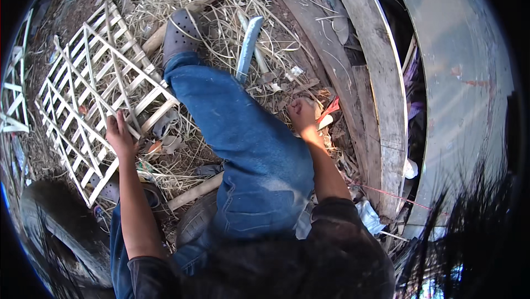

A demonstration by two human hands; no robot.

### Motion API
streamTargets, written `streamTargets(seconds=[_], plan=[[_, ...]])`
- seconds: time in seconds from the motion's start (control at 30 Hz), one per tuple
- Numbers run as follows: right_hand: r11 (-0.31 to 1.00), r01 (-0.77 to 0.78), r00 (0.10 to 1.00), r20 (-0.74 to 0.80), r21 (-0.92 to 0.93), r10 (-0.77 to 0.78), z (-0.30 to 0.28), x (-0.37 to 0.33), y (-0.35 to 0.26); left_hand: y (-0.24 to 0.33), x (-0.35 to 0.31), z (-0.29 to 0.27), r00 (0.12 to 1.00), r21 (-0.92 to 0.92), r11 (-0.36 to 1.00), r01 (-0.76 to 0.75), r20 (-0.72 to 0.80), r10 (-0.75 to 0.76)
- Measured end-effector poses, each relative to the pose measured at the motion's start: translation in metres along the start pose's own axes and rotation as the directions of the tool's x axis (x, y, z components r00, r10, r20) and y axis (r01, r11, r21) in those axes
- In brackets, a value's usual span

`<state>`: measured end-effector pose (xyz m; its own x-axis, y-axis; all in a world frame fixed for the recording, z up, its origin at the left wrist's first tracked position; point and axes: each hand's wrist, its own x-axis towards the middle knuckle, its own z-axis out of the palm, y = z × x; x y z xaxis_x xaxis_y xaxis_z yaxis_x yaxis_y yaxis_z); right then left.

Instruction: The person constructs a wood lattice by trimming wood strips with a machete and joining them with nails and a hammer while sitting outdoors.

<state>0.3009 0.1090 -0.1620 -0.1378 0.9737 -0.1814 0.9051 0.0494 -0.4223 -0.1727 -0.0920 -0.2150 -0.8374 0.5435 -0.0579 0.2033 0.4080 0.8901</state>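
Touching the slatted lattice (100, 99), the left hand (120, 137) extends its fingers; the right hand (303, 116) has them curled.

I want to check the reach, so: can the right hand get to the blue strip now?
Probably yes, perhaps with some leaning. The right hand has the blue strip ahead and to its left; only low straw and scraps show between; the leg lies beside that path.

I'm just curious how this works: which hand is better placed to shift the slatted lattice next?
Probably the left hand: it is at the edge of the lattice, while the right hand is across the bent leg, beside something red.
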Motion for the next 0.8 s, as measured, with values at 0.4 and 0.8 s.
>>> streamTargets(seconds=[0.4,0.8], plan=[[0.958,0.269,0.958,-0.13,0.099,-0.256,0.058,0.001,-0.007,0.001,-0.007,-0.001,0.995,0.044,0.998,-0.046,-0.089,0.05],[-0.123,0.767,0.489,0.697,-0.63,-0.524,0.078,0.161,-0.065,0.014,-0.003,0.003,0.995,-0.098,0.995,0.035,-0.085,-0.044]])
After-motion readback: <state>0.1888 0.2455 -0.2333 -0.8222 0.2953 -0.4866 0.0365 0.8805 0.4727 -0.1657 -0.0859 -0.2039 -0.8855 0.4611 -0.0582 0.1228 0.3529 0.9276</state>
